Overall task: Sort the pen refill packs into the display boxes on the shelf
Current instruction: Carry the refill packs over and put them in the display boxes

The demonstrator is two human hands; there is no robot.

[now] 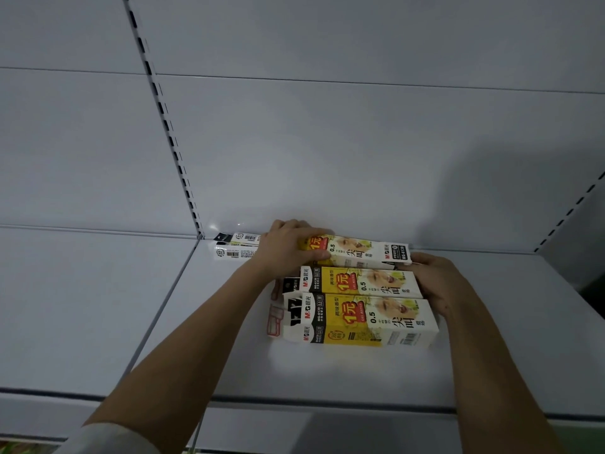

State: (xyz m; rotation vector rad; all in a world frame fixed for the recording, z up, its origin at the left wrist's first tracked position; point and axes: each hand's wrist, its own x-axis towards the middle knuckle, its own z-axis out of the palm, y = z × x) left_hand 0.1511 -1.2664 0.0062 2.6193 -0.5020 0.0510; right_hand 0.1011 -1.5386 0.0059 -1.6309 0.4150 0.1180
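Back box (363, 252): yellow/white carton, lying lengthwise near the rear wall, raised a bit at its left end; held at both ends.
Mid box (363, 282): same print, flat on shelf just in front of back box, sides look touching.
Front box (360, 319): biggest in view, flat, top flap at left end torn open; touching mid box along its long side.
Refill packs (236, 246): two white packs w/ barcodes, stacked at the rear wall, left of back box, partly hidden by L hand.
L hand (288, 245): fingers curled over left end of back box, thumb on its front face; gripping it.
R hand (437, 283): at right ends of back and mid boxes, fingers bent around back box's right end; fingertips hidden, exact grip can't tell.
Shelf (327, 371): pale grey deck, boxes sit mid-right, well back from front edge.
Wall (327, 142): grey panels, slotted upright (167, 126) at left, another far right.
Sleeve (108, 439): light cuff on L arm, bottom left.
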